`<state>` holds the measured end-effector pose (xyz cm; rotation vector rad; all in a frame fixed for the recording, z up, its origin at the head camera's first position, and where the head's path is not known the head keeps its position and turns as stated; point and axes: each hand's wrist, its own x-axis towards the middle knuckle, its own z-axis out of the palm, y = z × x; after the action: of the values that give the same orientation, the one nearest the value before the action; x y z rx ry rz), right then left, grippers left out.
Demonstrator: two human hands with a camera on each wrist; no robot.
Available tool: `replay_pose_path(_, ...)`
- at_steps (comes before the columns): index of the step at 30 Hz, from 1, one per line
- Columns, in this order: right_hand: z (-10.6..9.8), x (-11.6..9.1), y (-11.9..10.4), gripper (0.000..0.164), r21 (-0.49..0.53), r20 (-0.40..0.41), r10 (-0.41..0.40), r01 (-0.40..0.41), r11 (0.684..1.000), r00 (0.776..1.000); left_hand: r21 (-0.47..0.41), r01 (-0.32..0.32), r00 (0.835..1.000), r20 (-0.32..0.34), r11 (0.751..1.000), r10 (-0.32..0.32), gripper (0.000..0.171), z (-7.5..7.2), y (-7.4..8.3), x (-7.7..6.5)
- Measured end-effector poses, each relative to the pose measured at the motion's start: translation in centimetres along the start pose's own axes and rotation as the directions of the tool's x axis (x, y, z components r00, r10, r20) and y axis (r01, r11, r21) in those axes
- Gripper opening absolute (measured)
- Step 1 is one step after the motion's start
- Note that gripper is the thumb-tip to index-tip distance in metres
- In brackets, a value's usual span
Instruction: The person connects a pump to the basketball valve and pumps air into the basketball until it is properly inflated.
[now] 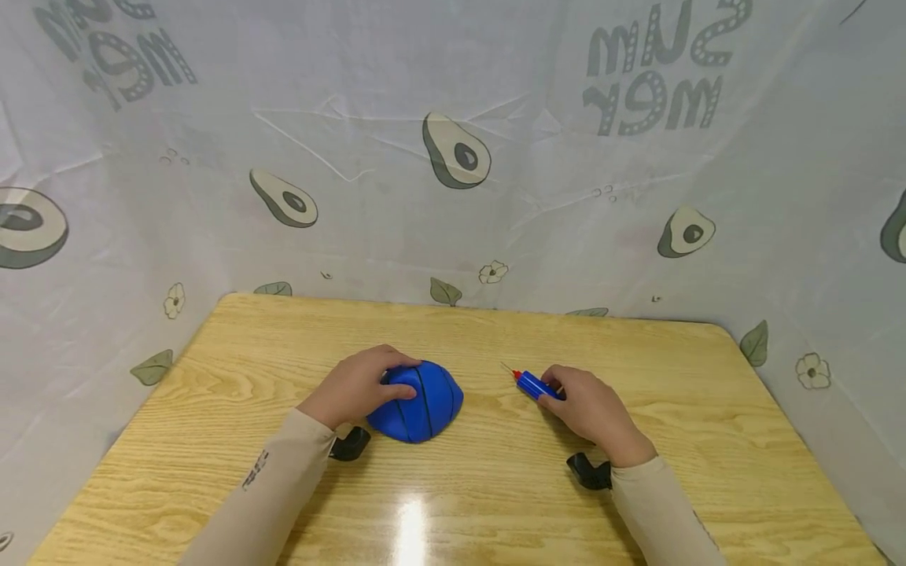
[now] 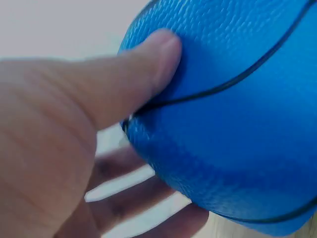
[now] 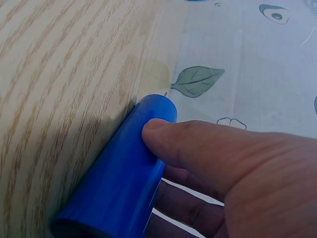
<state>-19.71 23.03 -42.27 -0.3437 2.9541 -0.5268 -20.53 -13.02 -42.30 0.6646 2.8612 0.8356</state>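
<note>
A blue ball (image 1: 432, 401) with black seams sits mid-table, dented and partly deflated. My left hand (image 1: 364, 387) grips its left side. In the left wrist view the thumb presses the pebbled surface of the ball (image 2: 237, 129), and the other fingers reach underneath. To the right, my right hand (image 1: 589, 405) holds a small blue ball pump (image 1: 534, 386) with a red tip and a thin needle that points toward the far left. In the right wrist view the thumb lies along the blue barrel of the pump (image 3: 119, 173); the fingers behind it are partly hidden.
Both hands work over a light wooden table (image 1: 453, 511) with rounded far corners. A pale curtain (image 1: 368, 236) printed with avocados and leaves hangs behind it and along both sides. Black wrist-camera mounts (image 1: 589, 472) jut out beneath the wrists.
</note>
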Motion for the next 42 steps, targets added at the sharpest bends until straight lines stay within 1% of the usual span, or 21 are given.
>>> replay_pose_path(3, -0.2, 0.1, -0.1, 0.024, -0.002, -0.005, -0.005, 0.005, 1.000, 1.000, 0.008, 0.043, 0.996, -0.083, 0.999, -0.042, 0.044, -0.1, 0.2, 0.2)
replay_pose_path(6, -0.4, 0.2, -0.2, 0.024, -0.007, -0.008, -0.009, 0.009, 1.000, 1.000, -0.029, 0.093, 0.983, -0.156, 0.995, -0.096, 0.043, -0.3, 0.3, 0.3)
replay_pose_path(8, -0.5, 0.2, -0.2, 0.024, -0.006, -0.006, -0.011, 0.011, 1.000, 1.000, -0.067, 0.124, 0.973, -0.186, 0.990, -0.135, 0.042, -0.4, 0.3, 0.3)
replay_pose_path(12, -0.6, 0.1, -0.2, 0.024, -0.002, -0.002, -0.006, 0.006, 1.000, 1.000, -0.149, 0.171, 0.957, -0.209, 0.974, -0.200, 0.039, -0.5, 0.2, 0.4)
replay_pose_path(14, -0.6, 0.0, -0.2, 0.024, 0.001, 0.001, -0.001, 0.001, 1.000, 1.000, -0.203, 0.179, 0.955, -0.200, 0.963, -0.220, 0.036, -0.5, 0.1, 0.4)
replay_pose_path(15, -0.6, 0.0, -0.1, 0.024, 0.002, 0.002, 0.002, -0.002, 1.000, 1.000, -0.240, 0.186, 0.954, -0.188, 0.953, -0.233, 0.036, -0.5, 0.1, 0.5)
replay_pose_path(16, -0.5, -0.1, -0.1, 0.024, 0.002, 0.002, 0.004, -0.004, 1.000, 1.000, -0.281, 0.189, 0.954, -0.174, 0.941, -0.243, 0.035, -0.5, 0.1, 0.5)
replay_pose_path(18, -0.5, -0.1, -0.1, 0.024, 0.004, 0.003, 0.010, -0.010, 1.000, 1.000, -0.375, 0.193, 0.957, -0.132, 0.907, -0.258, 0.035, -0.6, 0.1, 0.6)
replay_pose_path(19, -0.5, -0.2, -0.1, 0.025, 0.005, 0.004, 0.011, -0.011, 1.000, 1.000, -0.422, 0.192, 0.959, -0.109, 0.886, -0.261, 0.035, -0.6, 0.0, 0.6)
replay_pose_path(22, -0.4, -0.3, 0.0, 0.025, 0.009, 0.004, 0.014, -0.014, 1.000, 1.000, -0.555, 0.200, 0.962, -0.045, 0.807, -0.269, 0.038, -0.5, -0.1, 0.8)
replay_pose_path(23, -0.4, -0.3, 0.0, 0.025, 0.009, 0.004, 0.014, -0.014, 1.000, 1.000, -0.589, 0.203, 0.963, -0.027, 0.782, -0.270, 0.039, -0.5, -0.1, 0.8)
replay_pose_path(26, -0.2, -0.3, 0.2, 0.024, 0.010, 0.002, 0.011, -0.011, 1.000, 1.000, -0.654, 0.217, 0.960, 0.010, 0.724, -0.279, 0.041, -0.4, -0.4, 0.9)
replay_pose_path(27, -0.2, -0.3, 0.2, 0.024, 0.010, 0.001, 0.009, -0.009, 1.000, 1.000, -0.665, 0.220, 0.960, 0.018, 0.713, -0.280, 0.041, -0.4, -0.4, 1.0)
replay_pose_path(29, -0.1, -0.3, 0.3, 0.024, 0.009, -0.002, 0.005, -0.005, 1.000, 1.000, -0.680, 0.222, 0.960, 0.029, 0.699, -0.277, 0.041, -0.3, -0.6, 1.0)
replay_pose_path(32, -0.1, -0.3, 0.3, 0.024, 0.011, -0.005, -0.003, 0.003, 1.000, 1.000, -0.703, 0.210, 0.968, 0.052, 0.680, -0.246, 0.042, 0.0, -0.9, 1.0)
replay_pose_path(35, -0.2, -0.3, 0.1, 0.024, 0.012, -0.003, -0.006, 0.006, 1.000, 1.000, -0.708, 0.182, 0.978, 0.061, 0.682, -0.198, 0.044, 0.3, -1.3, 0.9)
replay_pose_path(36, -0.2, -0.4, 0.1, 0.024, 0.011, -0.001, -0.006, 0.006, 1.000, 1.000, -0.700, 0.172, 0.981, 0.055, 0.693, -0.188, 0.045, 0.4, -1.3, 0.9)
replay_pose_path(37, -0.2, -0.4, 0.0, 0.024, 0.011, 0.000, -0.005, 0.005, 1.000, 1.000, -0.685, 0.163, 0.982, 0.045, 0.710, -0.181, 0.045, 0.6, -1.4, 0.9)
replay_pose_path(40, -0.2, -0.4, 0.0, 0.025, 0.009, 0.002, -0.003, 0.003, 1.000, 1.000, -0.590, 0.155, 0.982, 0.006, 0.792, -0.188, 0.040, 1.2, -1.7, 1.0)
replay_pose_path(42, -0.1, -0.3, 0.1, 0.024, 0.009, 0.001, -0.006, 0.006, 1.000, 1.000, -0.513, 0.147, 0.981, -0.033, 0.846, -0.190, 0.037, 1.5, -1.9, 1.1)
